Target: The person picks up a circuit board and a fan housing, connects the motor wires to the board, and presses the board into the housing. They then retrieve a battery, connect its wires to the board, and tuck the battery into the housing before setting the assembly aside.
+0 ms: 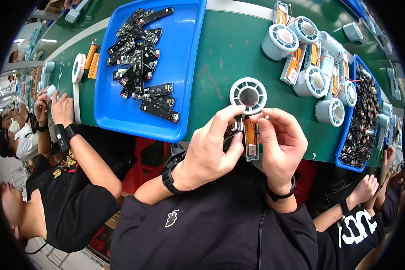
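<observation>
At the table's near edge, between my hands, is a pale blue housing with a round slotted head [248, 95] and a grey metal centre. An orange battery [251, 131] lies in its open handle. My left hand [211, 150] is closed on a small black circuit board [232, 129] beside that handle, and the fingers cover part of it. With thumb and forefinger, my right hand [282, 141] pinches a tiny white connector [267, 117] just below the round head. Any wires from it are hard to make out.
A blue tray [191, 58] of black circuit boards [141, 63] stands left. More pale blue housings [311, 81] cluster to the right, before another blue tray [339, 155]. A tape roll [78, 67] and orange batteries [92, 58] lie far left. People sit on both sides.
</observation>
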`<state>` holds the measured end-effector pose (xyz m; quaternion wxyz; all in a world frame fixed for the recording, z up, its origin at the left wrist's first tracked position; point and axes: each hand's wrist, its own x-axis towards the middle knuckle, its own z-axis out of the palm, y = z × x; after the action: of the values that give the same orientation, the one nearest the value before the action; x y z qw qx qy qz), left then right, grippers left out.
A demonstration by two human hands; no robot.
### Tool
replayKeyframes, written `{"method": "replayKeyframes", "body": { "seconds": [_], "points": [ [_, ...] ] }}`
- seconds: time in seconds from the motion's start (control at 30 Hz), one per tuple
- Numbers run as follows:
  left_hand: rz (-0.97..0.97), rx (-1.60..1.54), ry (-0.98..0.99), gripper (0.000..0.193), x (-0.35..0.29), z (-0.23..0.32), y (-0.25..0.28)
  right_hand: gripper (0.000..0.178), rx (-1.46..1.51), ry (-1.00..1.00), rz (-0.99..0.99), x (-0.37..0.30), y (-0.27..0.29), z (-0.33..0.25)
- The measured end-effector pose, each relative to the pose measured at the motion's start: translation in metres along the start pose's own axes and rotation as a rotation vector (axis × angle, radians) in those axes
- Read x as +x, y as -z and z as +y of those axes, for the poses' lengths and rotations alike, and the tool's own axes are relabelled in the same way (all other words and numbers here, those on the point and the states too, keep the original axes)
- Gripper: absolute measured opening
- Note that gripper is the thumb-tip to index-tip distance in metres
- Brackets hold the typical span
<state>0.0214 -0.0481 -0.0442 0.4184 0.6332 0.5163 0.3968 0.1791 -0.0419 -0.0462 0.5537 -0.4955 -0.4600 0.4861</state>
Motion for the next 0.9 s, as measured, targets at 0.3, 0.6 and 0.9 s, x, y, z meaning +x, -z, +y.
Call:
{"method": "replayKeyframes", "body": {
  "seconds": [0.3,0.6,0.9],
  "points": [
    [-0.145,-0.074,-0.197,0.039,0.015,-0.005,0.022,0.018,-0.492,0.405,-0.177,0.016,0.002,-0.015],
    [-0.114,-0.394,0.121,0.036,0.008,0.008,0.020,0.023,-0.543,0.583,-0.215,0.028,0.007,-0.017],
    [-0.163,-0.144,-0.130,0.037,0.015,0.016,0.031,0.018,-0.673,0.689,-0.290,0.036,0.011,-0.027]
  ]
}}
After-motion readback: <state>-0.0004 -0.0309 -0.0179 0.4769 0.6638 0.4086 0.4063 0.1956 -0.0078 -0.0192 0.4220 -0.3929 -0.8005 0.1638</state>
